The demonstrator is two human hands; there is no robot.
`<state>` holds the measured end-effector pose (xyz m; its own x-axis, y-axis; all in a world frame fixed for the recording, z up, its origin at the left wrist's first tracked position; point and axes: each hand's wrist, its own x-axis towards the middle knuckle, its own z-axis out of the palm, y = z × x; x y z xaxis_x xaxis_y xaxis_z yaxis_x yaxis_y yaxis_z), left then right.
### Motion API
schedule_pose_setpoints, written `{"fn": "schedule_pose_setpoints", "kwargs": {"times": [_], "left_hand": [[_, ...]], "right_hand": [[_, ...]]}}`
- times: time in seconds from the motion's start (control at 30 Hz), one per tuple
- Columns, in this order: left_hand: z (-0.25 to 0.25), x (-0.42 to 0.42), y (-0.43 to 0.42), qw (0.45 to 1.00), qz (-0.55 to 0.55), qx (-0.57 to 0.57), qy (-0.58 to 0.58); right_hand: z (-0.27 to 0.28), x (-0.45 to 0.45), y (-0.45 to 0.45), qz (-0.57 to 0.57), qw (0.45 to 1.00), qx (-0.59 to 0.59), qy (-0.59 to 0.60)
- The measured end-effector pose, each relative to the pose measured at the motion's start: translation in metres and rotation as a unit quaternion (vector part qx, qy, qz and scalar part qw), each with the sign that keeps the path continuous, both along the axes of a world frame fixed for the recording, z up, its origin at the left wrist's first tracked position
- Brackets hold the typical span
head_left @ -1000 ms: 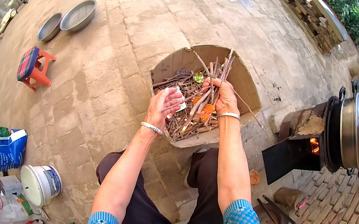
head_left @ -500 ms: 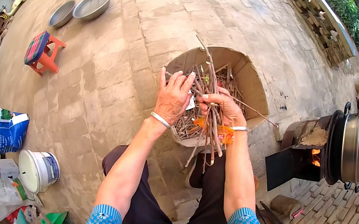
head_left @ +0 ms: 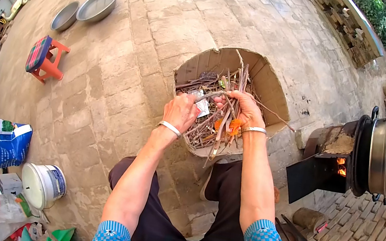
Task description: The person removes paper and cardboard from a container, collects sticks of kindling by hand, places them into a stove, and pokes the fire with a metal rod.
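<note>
Hanging over the cardboard box (head_left: 269,85), the bundle of sticks (head_left: 225,121) is clenched in the right hand (head_left: 244,109). Left hand (head_left: 181,110) looks curled, pinching the end of one stick (head_left: 214,95), though its fingertips are kinda hard to make out. Box walls rise right behind both. Stove (head_left: 323,143) sits near the right edge; leftward, a wide stretch of paving (head_left: 108,100) runs to the stool (head_left: 47,61).
</note>
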<state>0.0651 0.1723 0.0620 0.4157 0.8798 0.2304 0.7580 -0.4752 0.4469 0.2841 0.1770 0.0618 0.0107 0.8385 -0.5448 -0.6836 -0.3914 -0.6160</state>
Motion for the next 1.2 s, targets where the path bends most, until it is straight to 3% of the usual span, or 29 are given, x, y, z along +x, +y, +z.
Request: {"fn": "schedule_pose_setpoints", "kwargs": {"times": [0.07,0.1,0.13,0.17,0.2,0.43,0.57,0.6,0.73,0.83,0.9,0.93,1.13,1.2], "left_hand": [[-0.015,-0.005,0.01,0.986,0.032,-0.122,-0.111],[-0.005,-0.004,0.009,0.986,0.032,-0.123,-0.111],[0.014,-0.001,0.006,0.909,0.058,-0.314,-0.269],[0.024,0.003,0.004,0.77,0.08,-0.483,-0.409],[0.023,0.008,0.001,0.735,0.051,-0.516,-0.437],[0.032,0.026,-0.019,0.737,-0.094,-0.557,-0.371],[0.028,0.026,-0.022,0.718,-0.102,-0.57,-0.386],[0.022,0.033,-0.021,0.764,-0.128,-0.474,-0.418],[0.012,0.032,-0.019,0.805,-0.125,-0.444,-0.374],[0.015,0.036,-0.018,0.758,-0.099,-0.462,-0.449],[0.029,0.034,-0.017,0.688,-0.035,-0.551,-0.471],[0.015,0.03,-0.009,0.719,-0.046,-0.555,-0.417],[0.011,0.029,-0.003,0.743,0.026,-0.546,-0.386],[-0.002,0.03,-0.005,0.79,0.0,-0.494,-0.364]], "right_hand": [[0.003,0.003,0.001,-0.018,1.0,-0.02,0.004],[0.004,0.005,0.002,-0.035,0.999,-0.04,0.007],[0.003,0.007,0.001,-0.043,0.999,-0.026,-0.003],[0.001,0.007,0.002,-0.042,0.999,-0.026,-0.002],[0.004,0.006,0.003,-0.049,0.999,-0.008,-0.01],[0.01,-0.014,0.001,-0.079,0.995,0.03,-0.06],[0.01,-0.022,0.0,-0.055,0.995,0.054,-0.069],[0.011,-0.026,0.0,-0.064,0.995,0.048,-0.06],[0.003,-0.031,0.002,-0.065,0.996,0.043,-0.047],[0.011,-0.037,-0.002,-0.027,0.997,0.059,-0.041],[0.023,-0.04,-0.003,-0.016,0.996,0.081,0.022],[0.03,-0.042,-0.004,-0.008,0.995,0.087,0.038],[0.024,-0.055,-0.002,0.026,0.992,0.122,-0.029],[0.007,-0.052,0.0,0.024,0.992,0.122,-0.022]]}}
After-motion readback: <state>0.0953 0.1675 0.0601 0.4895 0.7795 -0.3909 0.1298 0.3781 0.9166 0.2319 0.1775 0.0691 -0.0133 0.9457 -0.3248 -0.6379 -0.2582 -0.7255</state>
